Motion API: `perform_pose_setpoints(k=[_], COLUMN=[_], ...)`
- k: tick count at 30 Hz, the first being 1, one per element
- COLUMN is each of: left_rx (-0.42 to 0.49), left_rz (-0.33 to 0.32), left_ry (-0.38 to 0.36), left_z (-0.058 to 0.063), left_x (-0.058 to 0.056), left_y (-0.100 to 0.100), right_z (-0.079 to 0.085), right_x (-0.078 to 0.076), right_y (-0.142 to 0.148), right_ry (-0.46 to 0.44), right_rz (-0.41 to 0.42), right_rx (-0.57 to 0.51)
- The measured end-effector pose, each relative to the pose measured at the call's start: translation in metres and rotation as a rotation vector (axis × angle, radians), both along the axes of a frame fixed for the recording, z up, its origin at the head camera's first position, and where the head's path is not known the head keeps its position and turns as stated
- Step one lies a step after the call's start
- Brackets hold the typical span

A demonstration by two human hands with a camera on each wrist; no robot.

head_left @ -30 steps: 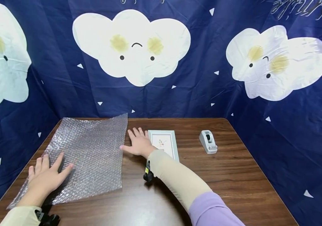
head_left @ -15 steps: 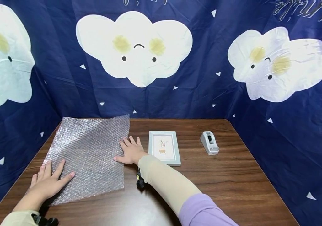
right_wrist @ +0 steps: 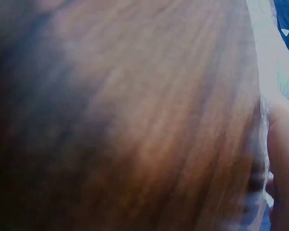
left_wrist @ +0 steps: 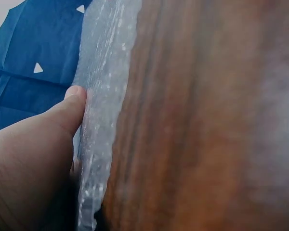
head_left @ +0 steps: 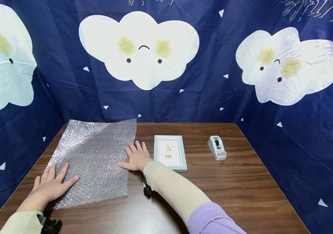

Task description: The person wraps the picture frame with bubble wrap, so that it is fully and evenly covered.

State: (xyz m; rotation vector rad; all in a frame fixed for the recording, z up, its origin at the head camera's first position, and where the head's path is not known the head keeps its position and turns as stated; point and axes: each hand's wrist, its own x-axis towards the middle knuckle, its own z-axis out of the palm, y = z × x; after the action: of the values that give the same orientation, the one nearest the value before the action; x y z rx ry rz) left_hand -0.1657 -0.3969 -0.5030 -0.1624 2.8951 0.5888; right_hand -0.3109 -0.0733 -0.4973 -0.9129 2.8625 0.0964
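A sheet of clear bubble wrap [head_left: 96, 156] lies spread over the left half of the table. My left hand [head_left: 49, 187] rests on its near left corner, fingers spread and straight; the left wrist view shows the thumb against the bubble wrap [left_wrist: 103, 96]. Fingers spread too, my right hand [head_left: 137, 157] touches the sheet's right edge. Just right of that hand, a pale blue picture frame [head_left: 170, 153] lies flat, face up, with a plant picture in it. In the right wrist view only part of the right hand [right_wrist: 284, 154] shows, beside the bubble wrap's edge.
A white tape dispenser [head_left: 216, 148] stands on the right side of the brown wooden table [head_left: 236, 191]. Dark blue cloth [head_left: 166, 104] with cloud prints hangs behind the table and at both sides.
My right hand has moved left and slightly nearer, from beside the picture frame onto the bubble wrap's right edge, uncovering the frame. The sheet's near left part has shifted slightly right.
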Motion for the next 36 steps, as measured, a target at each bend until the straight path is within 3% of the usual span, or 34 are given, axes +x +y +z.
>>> perform_pose_setpoints(k=[13,22,29,32,36], left_rx=[-0.033,-0.013,-0.039,-0.064,-0.068], left_rz=[0.036,0.051,0.017,0.009,0.027], left_ry=[-0.024,-0.048,0.002,0.014,-0.025], left_z=[0.006,0.010,0.030,0.033,0.032], left_x=[-0.015,-0.016,-0.012,-0.004,0.011], left_y=[-0.010,-0.016,-0.005,0.007,0.022], right_z=[0.012,0.014,0.030,0.033,0.031], right_x=[0.018,0.025,0.004,-0.011,-0.029], right_y=[-0.002,-0.004,-0.004,0.000,0.007], right_ry=[0.028,0.069,0.073,0.063,0.003], right_rz=[-0.057,-0.030,0.009,0.013,-0.005], right_rx=[0.052,0.050,-0.101,-0.102,-0.076])
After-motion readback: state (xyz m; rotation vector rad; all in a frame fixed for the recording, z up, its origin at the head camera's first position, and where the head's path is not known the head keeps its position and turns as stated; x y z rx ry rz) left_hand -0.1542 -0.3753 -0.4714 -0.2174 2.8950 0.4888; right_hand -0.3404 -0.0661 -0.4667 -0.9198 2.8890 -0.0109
